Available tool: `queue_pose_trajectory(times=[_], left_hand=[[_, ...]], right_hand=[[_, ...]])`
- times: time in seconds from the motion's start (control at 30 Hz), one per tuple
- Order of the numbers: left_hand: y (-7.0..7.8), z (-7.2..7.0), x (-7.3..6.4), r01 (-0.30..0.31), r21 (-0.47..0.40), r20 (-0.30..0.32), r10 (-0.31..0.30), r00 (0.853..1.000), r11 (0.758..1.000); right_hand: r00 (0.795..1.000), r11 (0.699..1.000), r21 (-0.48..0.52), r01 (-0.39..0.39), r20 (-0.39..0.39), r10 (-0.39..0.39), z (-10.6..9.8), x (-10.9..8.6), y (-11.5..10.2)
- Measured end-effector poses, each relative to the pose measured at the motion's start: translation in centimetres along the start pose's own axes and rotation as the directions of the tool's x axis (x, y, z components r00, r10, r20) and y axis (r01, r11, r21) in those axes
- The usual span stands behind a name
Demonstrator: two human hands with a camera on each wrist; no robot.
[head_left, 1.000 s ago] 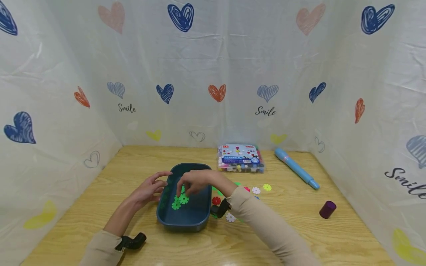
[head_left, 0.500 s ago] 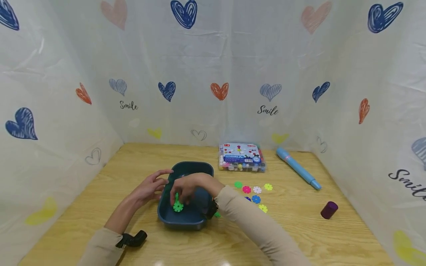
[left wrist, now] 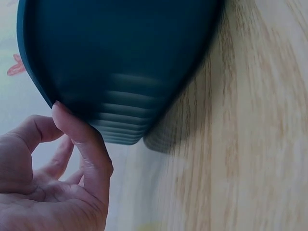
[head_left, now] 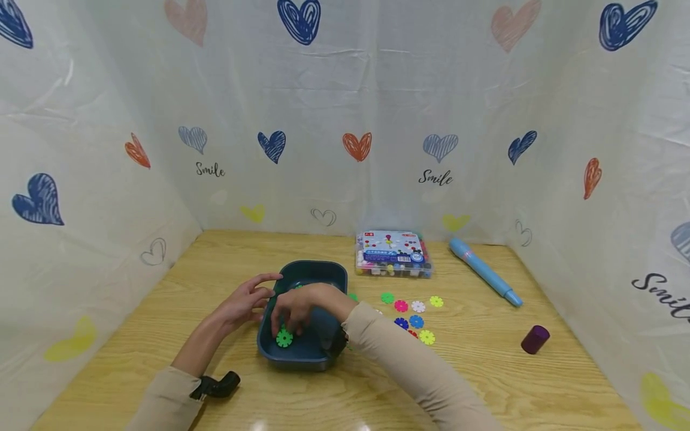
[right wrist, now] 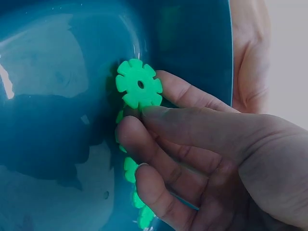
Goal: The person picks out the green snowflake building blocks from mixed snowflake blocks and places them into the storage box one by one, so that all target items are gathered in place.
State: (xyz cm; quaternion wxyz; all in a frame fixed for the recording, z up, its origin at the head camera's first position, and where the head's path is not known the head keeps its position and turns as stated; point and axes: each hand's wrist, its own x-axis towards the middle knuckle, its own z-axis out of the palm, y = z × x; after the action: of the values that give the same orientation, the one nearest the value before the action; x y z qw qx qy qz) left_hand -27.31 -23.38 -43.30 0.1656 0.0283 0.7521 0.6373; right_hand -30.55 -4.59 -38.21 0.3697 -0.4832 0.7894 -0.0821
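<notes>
Leftward and nearer, the right hand [head_left: 299, 302] has moved inside the tray [head_left: 296, 364] since one second ago. Its thumb and finger pinch a green disc [right wrist: 150, 88] low inside; other green pieces [right wrist: 129, 168] show beside the fingers. Left hand [head_left: 242, 304], fingers loose, touches the tray's left rim, probably for steadying it.

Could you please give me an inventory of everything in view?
Tray: one, dark teal, on table
Green discs: several, inside tray
Loose discs: several, mixed colours, right of tray
Clear box: one, multicoloured contents, table's far side
Tapered stick: one, light blue, right of box
Cylinder: one, purple, table's right side
Table: one, pale wood, underneath
Sheeting: count unclear, white, heart-printed, around table
Wrist device: one clear, black, left wrist
Sleeves: two, beige, both arms
Left hand: one, touching tray's rim
Right hand: one, inside tray, pinching a green disc
</notes>
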Motion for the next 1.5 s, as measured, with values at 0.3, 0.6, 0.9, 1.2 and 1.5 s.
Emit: queue_pose_trajectory(times=[0.3, 0.6, 0.9, 1.2, 1.5], left_hand=[[-0.1, 0.5, 0.4, -0.009, 0.014, 0.016, 0.008, 1.000, 1.000], [-0.1, 0.7, 0.5, -0.009, 0.014, 0.020, 0.009, 1.000, 1.000], [0.1, 0.8, 0.6, -0.007, -0.007, 0.031, 0.007, 1.000, 1.000], [0.2, 0.7, 0.6, 0.026, -0.010, -0.035, -0.027, 0.999, 1.000], [0.2, 0.5, 0.1, 0.011, -0.001, -0.021, -0.011, 1.000, 1.000]], right_hand=[[0.999, 0.999, 0.002, -0.038, 0.013, 0.038, 0.3, -0.1, 0.1], [0.998, 0.998, 0.020, -0.061, -0.013, 0.061, 0.0, -1.0, -0.2], [0.990, 0.997, -0.082, 0.007, -0.140, -0.019, -1.3, -4.6, 0.4], [0.944, 0.999, 0.036, -0.003, -0.329, 0.015, -2.3, -12.1, 4.8], [0.898, 0.992, 0.108, -0.065, -0.427, 0.105, 1.1, -17.7, 9.8]])
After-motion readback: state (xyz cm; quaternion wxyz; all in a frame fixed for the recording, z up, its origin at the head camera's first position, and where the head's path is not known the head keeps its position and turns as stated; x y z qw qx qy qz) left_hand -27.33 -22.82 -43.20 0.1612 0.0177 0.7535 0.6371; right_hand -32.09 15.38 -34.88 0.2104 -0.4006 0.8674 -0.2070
